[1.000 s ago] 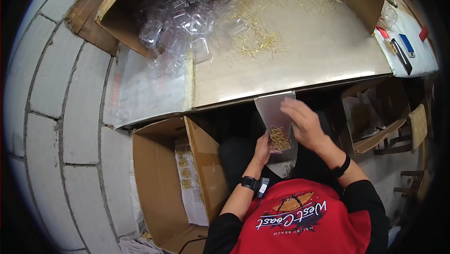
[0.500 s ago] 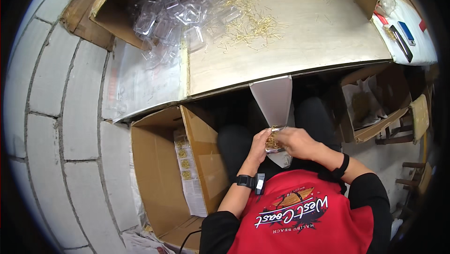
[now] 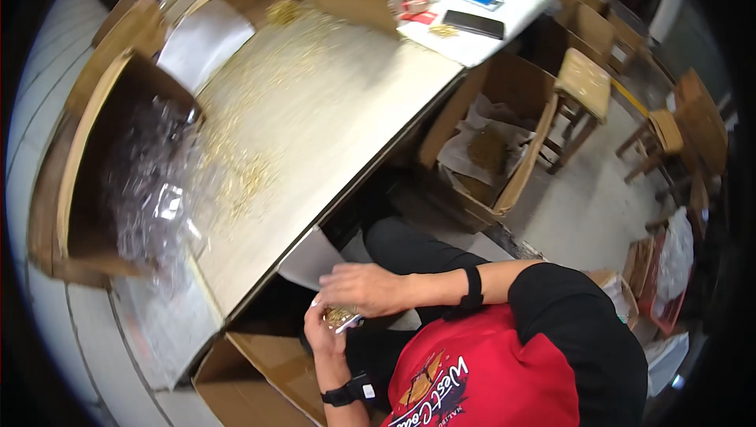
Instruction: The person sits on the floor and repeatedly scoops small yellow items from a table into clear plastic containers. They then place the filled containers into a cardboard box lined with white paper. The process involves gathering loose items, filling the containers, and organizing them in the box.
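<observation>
Low in front of my lap, my left hand [image 3: 319, 332] grips a small clear plastic box [image 3: 340, 317] with thin gold-coloured bent wire pieces inside. Over the box's far side reaches my right hand [image 3: 366, 287], its fingers stretched out and somewhat blurred; whether they touch the box is hidden. A white tapering chute [image 3: 311, 259] slopes down from the table edge just beyond my hands. On the table [image 3: 339, 104], more gold wire pieces [image 3: 248, 183] lie scattered, beside a heap of empty clear plastic boxes [image 3: 157, 198].
Cardboard walls [image 3: 79, 159] surround the heap at left. An open carton [image 3: 260, 364] stands below the table by my left arm. Another carton [image 3: 504, 183] with paper and gold pieces sits at right, near a stool [image 3: 584, 84]. A black phone [image 3: 472, 25] lies on the far tabletop.
My view has swung to the right, so the table now runs diagonally and more floor shows. My left hand still holds the box; my right hand's fingers now stretch over it.
</observation>
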{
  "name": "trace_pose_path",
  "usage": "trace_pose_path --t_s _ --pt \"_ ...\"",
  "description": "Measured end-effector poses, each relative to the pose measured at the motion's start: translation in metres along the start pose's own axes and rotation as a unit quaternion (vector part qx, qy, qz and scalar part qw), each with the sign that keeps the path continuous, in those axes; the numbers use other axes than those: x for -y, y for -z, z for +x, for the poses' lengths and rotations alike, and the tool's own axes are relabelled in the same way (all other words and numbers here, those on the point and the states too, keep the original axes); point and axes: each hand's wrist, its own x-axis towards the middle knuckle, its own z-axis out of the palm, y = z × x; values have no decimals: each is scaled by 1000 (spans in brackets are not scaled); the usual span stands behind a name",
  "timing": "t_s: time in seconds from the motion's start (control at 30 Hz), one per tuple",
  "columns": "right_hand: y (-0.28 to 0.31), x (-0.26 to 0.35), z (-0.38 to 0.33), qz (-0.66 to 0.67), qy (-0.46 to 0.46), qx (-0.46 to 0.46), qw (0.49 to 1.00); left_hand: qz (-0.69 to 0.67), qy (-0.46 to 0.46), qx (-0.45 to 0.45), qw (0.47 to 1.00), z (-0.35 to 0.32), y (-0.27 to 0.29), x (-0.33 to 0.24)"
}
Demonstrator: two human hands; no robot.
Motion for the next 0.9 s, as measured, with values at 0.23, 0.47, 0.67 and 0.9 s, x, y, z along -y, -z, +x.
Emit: trace_pose_path --t_s 0.23,0.47,0.67,0.9 --pt "2 12 0 -83 60 -102 990 0 -81 -16 997 4 -38 -11" --pt "25 10 11 -76 52 -83 992 96 -109 -57 988 5 -40 -15" --pt "42 23 12 205 -48 -113 971 30 -56 7 998 -12 -52 -18" --pt "39 -3 8 330 -225 -153 904 46 -82 2 996 -20 -39 -21"
